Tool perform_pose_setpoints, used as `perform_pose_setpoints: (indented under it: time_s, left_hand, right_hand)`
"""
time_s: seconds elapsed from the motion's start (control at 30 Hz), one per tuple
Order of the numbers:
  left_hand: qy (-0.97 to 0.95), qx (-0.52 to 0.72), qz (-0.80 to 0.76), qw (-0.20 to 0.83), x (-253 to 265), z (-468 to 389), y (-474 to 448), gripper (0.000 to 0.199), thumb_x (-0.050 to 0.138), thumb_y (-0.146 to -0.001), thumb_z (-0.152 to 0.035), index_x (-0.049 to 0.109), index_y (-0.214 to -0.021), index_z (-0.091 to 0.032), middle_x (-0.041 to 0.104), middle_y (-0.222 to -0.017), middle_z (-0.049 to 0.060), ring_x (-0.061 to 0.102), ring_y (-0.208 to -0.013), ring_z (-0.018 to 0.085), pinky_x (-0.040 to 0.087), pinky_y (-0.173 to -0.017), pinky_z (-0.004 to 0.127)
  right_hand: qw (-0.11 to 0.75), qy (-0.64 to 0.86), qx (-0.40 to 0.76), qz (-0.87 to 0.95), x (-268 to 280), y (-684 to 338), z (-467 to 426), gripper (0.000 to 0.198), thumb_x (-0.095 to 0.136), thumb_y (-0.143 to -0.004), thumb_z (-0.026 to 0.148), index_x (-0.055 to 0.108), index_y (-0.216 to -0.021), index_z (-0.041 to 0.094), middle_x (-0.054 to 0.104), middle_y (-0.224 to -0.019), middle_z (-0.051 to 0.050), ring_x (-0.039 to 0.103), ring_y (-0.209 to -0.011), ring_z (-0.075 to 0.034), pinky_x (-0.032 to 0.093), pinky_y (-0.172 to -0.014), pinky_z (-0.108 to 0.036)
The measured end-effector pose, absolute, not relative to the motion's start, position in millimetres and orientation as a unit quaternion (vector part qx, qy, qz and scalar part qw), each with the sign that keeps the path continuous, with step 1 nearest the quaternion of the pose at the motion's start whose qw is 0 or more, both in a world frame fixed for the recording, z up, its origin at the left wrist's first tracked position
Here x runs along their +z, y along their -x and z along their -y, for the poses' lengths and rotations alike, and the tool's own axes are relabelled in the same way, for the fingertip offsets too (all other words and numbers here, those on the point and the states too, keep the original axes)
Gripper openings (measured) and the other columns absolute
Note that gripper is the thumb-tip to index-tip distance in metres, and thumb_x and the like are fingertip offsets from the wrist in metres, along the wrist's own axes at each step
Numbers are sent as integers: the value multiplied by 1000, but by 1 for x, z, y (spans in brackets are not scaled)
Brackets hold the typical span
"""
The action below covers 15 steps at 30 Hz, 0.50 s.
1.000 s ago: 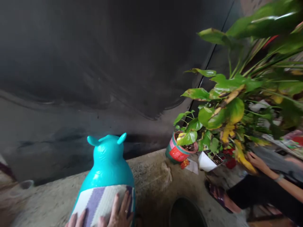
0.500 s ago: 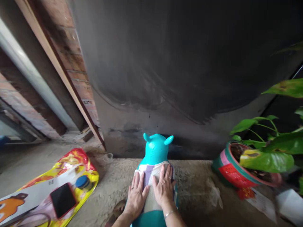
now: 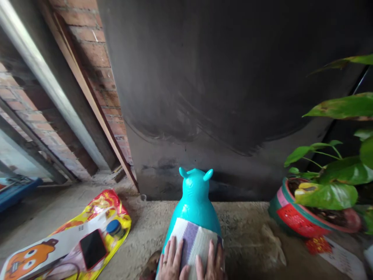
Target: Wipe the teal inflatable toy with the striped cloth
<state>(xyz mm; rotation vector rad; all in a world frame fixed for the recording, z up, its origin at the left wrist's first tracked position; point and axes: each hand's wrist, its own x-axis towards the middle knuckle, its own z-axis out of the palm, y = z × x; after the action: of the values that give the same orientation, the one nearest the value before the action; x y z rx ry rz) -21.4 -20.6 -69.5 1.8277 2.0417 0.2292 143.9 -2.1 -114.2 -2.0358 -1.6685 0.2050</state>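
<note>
A turquoise inflatable animal toy (image 3: 196, 190) with two small ears or horns stands in front of the dark panel, its back toward me. Over its back lies a striped knitted cloth (image 3: 194, 241) in white, purple and grey. My left hand (image 3: 171, 262) rests on the cloth's left part, fingers stretched and pointing forward. On the right part lies my right hand (image 3: 212, 264), also flat with fingers extended. Both palms are partly cut off by the bottom edge of the picture.
At left, a yellow and red bag (image 3: 112, 206) lies on the concrete floor, bearing a phone (image 3: 93, 249), a blue-capped jar (image 3: 114, 228) and a white package (image 3: 37, 252). A potted plant (image 3: 309, 212) stands at right. The dark panel (image 3: 204, 89) rises ahead.
Both hands and the cloth have slid back toward me along the toy, uncovering more of its turquoise neck and shoulders. The camera view has shifted slightly.
</note>
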Motion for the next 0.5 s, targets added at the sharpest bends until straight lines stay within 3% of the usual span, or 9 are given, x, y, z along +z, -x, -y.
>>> perform_pose_setpoints:
  time_s: [0.1, 0.27, 0.5]
  left_hand:
    - [-656, 84, -729, 177, -63, 6, 14, 66, 53, -87, -48, 31, -147, -30, 19, -159, 7, 21, -148, 33, 36, -116, 57]
    - [-636, 47, -753, 164, -35, -41, -10, 70, 46, -90, -46, 20, -151, -23, 5, -161, 11, 4, -150, 32, 25, -121, 58]
    - [-643, 54, -744, 170, -17, -89, -21, 73, 37, -93, -49, 12, -153, -17, -8, -160, 13, -9, -148, 32, 15, -123, 58]
  right_hand:
    - [235, 731, 124, 628, -96, -151, -28, 77, 26, -91, 67, 38, -146, 14, 32, -155, -21, 33, -142, -41, 48, -98, -63]
    - [241, 667, 219, 670, -71, -170, -97, 72, 30, -94, 58, 25, -152, 15, 17, -162, -14, 18, -150, -30, 34, -116, -56]
    - [278, 630, 296, 662, -64, -174, -158, 63, 29, -96, 49, 28, -151, 18, 25, -160, -7, 32, -145, -23, 34, -119, -42]
